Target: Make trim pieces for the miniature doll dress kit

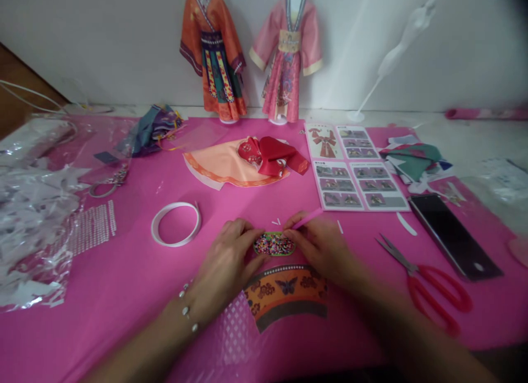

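A small green-rimmed tray (274, 255) full of tiny multicoloured beads lies in the middle of the pink table cover. My left hand (233, 248) pinches the tray's left end between thumb and fingers. At the other end is my right hand (315, 240), closed round a slim pink pen (307, 219), its fingertips at the tray's right edge. The pen's tip is hard to make out. Just below lies a curved orange fabric strip (284, 292) with a butterfly print and a row of white beads along its top. My right forearm passes beside the strip's right end.
Red-handled scissors (412, 270) and a phone (456, 234) lie to the right. A printed instruction sheet (358, 168), folded red cloth (274, 156) and a white tape roll (176, 224) lie farther back. Two dressed figures (214, 59) stand behind; plastic bags (37, 207) fill the left.
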`<move>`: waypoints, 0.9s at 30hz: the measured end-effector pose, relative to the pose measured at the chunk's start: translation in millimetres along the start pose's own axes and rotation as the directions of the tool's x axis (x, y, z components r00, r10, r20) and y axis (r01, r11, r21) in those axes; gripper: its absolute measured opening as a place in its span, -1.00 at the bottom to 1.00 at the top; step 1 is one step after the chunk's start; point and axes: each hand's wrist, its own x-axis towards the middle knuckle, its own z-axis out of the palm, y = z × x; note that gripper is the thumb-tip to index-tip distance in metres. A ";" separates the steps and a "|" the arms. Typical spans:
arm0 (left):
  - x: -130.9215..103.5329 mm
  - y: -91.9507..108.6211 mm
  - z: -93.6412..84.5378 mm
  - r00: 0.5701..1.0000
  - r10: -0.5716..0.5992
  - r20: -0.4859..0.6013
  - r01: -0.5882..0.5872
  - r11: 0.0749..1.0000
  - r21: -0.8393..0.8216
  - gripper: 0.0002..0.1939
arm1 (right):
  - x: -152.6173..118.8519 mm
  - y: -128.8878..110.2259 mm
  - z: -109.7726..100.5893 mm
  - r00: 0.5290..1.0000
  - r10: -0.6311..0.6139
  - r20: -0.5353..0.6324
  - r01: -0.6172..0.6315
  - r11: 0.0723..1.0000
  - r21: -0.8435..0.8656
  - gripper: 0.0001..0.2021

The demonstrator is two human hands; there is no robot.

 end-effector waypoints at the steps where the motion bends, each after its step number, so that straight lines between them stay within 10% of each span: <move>1: 0.1 0.3 0.0 1.000 -0.003 0.002 0.003 1.000 -0.006 -0.69 | -0.1 -0.1 0.9 1.000 -0.008 -0.006 0.008 1.000 -0.008 -0.92; 27: 0.7 4.2 0.8 0.998 -0.037 0.055 0.040 0.998 -0.047 -0.70 | 2.8 2.1 18.9 0.994 -0.102 -0.030 0.100 0.993 -0.057 -0.92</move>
